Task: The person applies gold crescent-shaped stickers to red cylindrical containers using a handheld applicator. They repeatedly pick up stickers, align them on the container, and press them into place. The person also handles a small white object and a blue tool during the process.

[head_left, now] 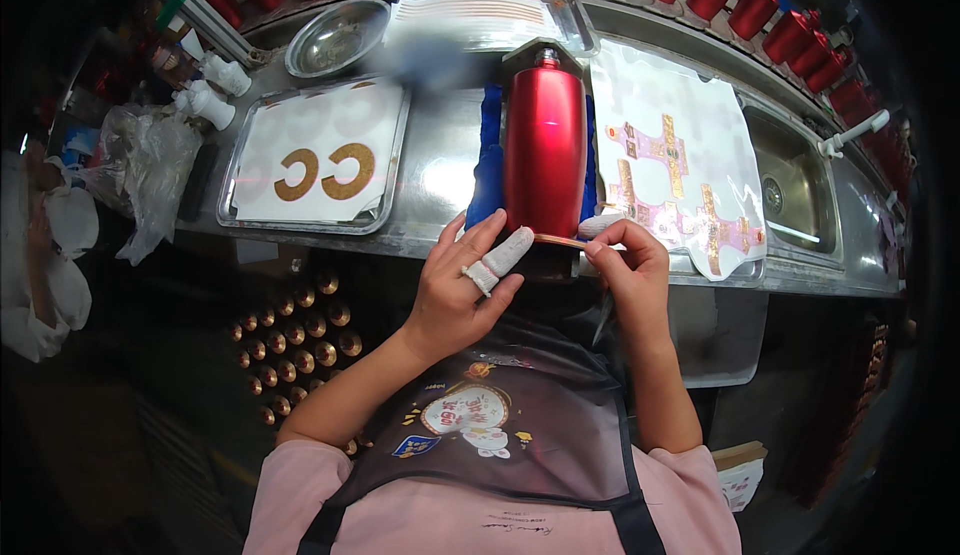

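Observation:
A glossy red metal bottle [545, 145] lies on blue cloth [488, 177] in a holder, its silver neck pointing away from me. Along its near end runs a thin gold-orange strip [560, 241]. My right hand [632, 273] pinches the strip's right end between thumb and forefinger; one of its fingers wears a white cover. My left hand [462, 280] is beside the bottle's near left edge, fingers stretched out. Its white-covered forefinger [510, 253] touches the near end by the strip's left end.
Left stands a tray [228, 217] with two gold C-shaped decals [345, 172] on white sheets. Right lies a pink-and-gold decal sheet [672, 185], beside a sink [790, 180]. Behind are a metal bowl [338, 39], a tray of strips [480, 20] and a row of red bottles [752, 10].

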A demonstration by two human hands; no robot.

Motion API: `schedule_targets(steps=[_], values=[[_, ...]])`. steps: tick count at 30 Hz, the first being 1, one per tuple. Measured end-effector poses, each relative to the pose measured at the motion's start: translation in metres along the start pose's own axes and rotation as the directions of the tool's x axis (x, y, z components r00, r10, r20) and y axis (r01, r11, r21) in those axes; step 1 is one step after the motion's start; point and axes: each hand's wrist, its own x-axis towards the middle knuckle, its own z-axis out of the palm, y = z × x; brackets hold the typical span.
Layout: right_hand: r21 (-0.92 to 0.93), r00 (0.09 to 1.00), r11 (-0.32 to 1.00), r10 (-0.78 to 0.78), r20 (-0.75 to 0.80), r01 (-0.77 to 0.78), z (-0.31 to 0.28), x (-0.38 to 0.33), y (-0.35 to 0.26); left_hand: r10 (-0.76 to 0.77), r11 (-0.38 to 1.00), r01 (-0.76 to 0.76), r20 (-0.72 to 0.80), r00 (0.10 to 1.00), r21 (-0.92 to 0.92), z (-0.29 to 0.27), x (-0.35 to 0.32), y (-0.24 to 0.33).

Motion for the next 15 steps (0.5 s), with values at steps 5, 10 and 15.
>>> schedule_targets(steps=[5, 10, 15], values=[[-0.042, 0.998, 0.997, -0.069, -0.004, 0.069, -0.004, 0.003, 0.007, 0.032, 0.998, -0.034, 0.045, 0.998, 0.050, -0.003, 0.005, 0.002], [-0.054, 1.000, 0.999, -0.006, 0.003, 0.006, -0.007, 0.003, 0.008, 0.101, 0.979, -0.112, 0.073, 0.992, 0.169, -0.010, 0.010, 0.002], [-0.032, 0.999, 0.998, -0.049, 0.009, 0.050, -0.007, 0.005, 0.010, 0.140, 0.963, -0.154, 0.080, 0.987, 0.220, -0.012, 0.016, 0.005]])
